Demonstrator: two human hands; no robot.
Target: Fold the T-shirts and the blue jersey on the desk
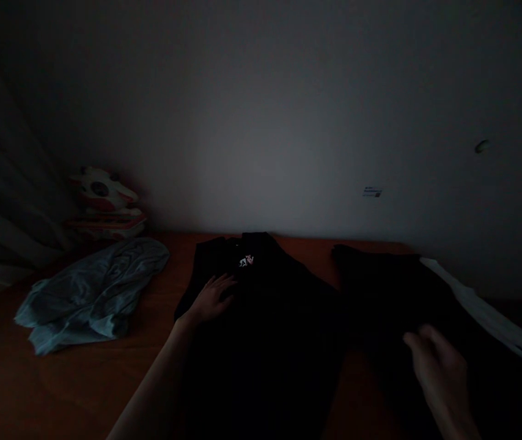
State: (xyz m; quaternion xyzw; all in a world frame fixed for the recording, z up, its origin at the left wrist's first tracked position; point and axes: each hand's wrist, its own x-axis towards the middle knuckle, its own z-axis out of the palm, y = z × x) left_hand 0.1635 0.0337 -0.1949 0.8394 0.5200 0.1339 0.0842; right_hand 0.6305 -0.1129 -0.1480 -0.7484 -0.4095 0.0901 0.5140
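Black garment (261, 318), plain apart from a small white-and-pink emblem (246, 261) near the collar. Second black garment (393, 293), plain. Crumpled cloth (91, 293), pale blue. White fabric (485, 318). Surface (22, 379), orange-brown. Toy (105, 205), white with red patches. Wall (288, 110), grey.

A crumpled pale blue cloth (91, 292) lies on the orange surface (8, 379) at left. Behind it, against the wall (261, 122), sits what seems a red-and-white toy (104, 205) (too dim to identify).
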